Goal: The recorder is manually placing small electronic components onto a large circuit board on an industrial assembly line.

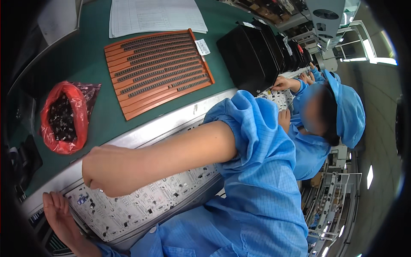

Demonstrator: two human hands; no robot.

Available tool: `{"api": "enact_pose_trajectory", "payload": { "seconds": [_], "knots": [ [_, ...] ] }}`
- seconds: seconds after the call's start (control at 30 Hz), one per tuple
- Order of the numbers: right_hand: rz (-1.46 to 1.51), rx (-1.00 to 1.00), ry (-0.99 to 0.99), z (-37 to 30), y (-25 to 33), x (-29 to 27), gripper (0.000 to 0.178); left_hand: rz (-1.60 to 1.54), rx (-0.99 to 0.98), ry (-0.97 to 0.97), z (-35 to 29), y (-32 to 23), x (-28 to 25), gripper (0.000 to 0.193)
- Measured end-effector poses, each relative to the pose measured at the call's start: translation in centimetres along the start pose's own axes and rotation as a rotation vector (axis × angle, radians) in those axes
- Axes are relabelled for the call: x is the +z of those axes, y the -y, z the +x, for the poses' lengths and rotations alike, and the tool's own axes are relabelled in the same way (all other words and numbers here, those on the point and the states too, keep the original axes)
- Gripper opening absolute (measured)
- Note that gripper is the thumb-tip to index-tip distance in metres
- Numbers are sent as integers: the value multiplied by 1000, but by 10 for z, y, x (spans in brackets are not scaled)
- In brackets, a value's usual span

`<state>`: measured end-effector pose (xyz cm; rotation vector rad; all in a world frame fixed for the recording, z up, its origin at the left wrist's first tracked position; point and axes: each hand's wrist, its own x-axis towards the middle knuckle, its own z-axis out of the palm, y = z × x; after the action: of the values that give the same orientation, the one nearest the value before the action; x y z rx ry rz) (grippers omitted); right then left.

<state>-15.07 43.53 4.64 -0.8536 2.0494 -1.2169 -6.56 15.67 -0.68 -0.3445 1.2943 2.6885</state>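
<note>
A white printed circuit board panel [150,201] with small dark parts lies in front of me along the metal rail. Above its left part my right hand [113,169] is closed, fingers pointing down; whatever they pinch is hidden, with only a small shiny bit at the fingertips. Just left of the board's end, my left hand [58,210] has its fingers curled in, and I cannot make out anything in them. A cluster of small bluish cylindrical components [82,200] stands on the board between the two hands.
A red plastic bag [79,111] of small black parts stands open on the green mat [92,68]. Beyond lie an orange slotted tray [150,103] with rows of dark components and paper sheets [154,15]. Black bins [248,55] stand right, near a co-worker [308,145] in blue.
</note>
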Motion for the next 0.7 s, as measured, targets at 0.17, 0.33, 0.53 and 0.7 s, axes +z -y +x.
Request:
{"api": "enact_pose_trajectory", "payload": {
  "seconds": [0.17, 0.33, 0.53, 0.7],
  "knots": [
    [-159, -6, 110, 6, -3, -5, 5, 44, -34, -1, 2, 0, -6, 27],
    [-212, 44, 181, 7, -1, -12, 6, -204, -218, 353, 26, -2, -12, 34],
    [-344, -57, 41, 13, 0, 2, 13, 64, -39, -34, -4, -8, -7, 30],
    [-597, -121, -269, -4, -23, 0, 11, 96, -19, -91, 8, 7, 14, 21]
  ]
}}
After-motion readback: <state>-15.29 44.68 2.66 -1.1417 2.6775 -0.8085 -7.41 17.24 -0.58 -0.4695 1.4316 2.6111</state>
